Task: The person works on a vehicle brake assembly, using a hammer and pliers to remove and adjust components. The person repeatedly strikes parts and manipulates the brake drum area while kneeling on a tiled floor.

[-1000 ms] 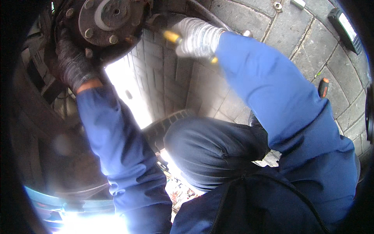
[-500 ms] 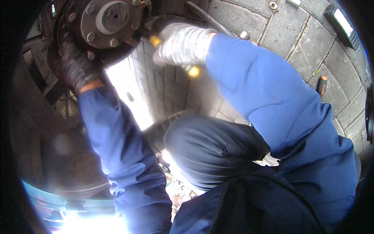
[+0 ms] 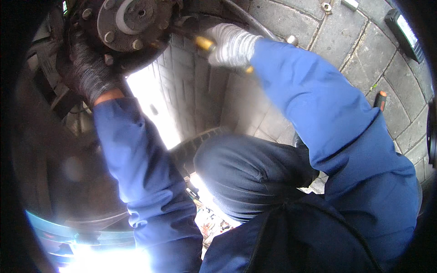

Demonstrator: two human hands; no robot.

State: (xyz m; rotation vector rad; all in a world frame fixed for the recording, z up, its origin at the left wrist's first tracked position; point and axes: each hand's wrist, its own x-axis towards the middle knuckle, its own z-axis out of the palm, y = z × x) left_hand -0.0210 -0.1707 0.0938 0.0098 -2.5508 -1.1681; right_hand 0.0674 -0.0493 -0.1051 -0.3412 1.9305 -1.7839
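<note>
My right hand (image 3: 233,45), in a white-and-grey knit glove, is closed round a yellow-handled tool (image 3: 205,43). Its dark far end reaches toward the right edge of a round, bolted wheel hub (image 3: 142,16); blur and shadow hide its exact shape. A bit of yellow also shows below the glove at the wrist. My left hand (image 3: 91,75), in a dark, grimy glove, lies against the left side of the hub among dark parts. Its fingers are lost in shadow, so their grip does not show.
A metal bar (image 3: 250,19) lies on the grey paving (image 3: 337,34) behind my right wrist. Farther right are a nut (image 3: 326,7), a black case-like device (image 3: 403,34) and an orange-and-black handle (image 3: 380,100). A tyre (image 3: 195,141) lies near my knee.
My right hand has shifted a little up and to the right with the yellow-handled tool, whose angle has changed. My left hand stays at the hub. The whole view has shifted slightly.
</note>
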